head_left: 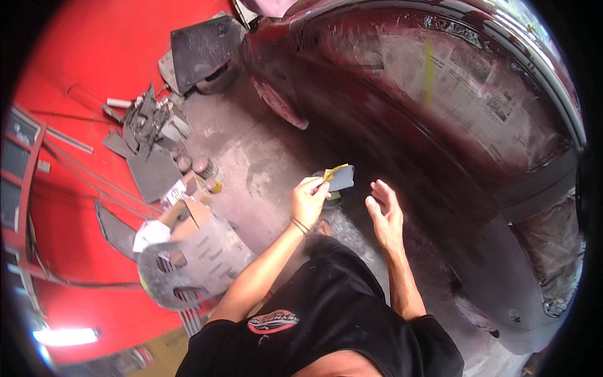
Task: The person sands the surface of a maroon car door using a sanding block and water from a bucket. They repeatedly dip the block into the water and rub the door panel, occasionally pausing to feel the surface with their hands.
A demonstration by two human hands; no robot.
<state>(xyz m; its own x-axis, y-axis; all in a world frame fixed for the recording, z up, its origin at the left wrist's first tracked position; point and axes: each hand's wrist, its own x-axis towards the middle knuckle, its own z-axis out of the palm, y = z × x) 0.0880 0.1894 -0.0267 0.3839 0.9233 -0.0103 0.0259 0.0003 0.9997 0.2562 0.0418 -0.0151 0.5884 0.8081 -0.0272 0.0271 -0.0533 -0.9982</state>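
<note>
In front of my body, my left hand (309, 200) pinches a small sheet of sandpaper (342, 178), grey on one face, with a folded yellow edge beside my fingers. My right hand (385, 213) is raised a short way to the right of it. Its fingers are stretched out and nothing is in them. Just beyond that hand stands a dark red car body (414, 182) with dull, dusty panels. Newspaper (452, 75) covers its window area, with a strip of yellow tape across it. My right hand looks apart from the car.
A grey plastic chair (217, 261) to the left bears an open cardboard box (200, 212). Several cans (201, 166) and a dark panel (152, 174) stand behind it. Scrap pieces (146, 122) are heaped by the red wall (81, 69). The floor (257, 157) is dusty concrete.
</note>
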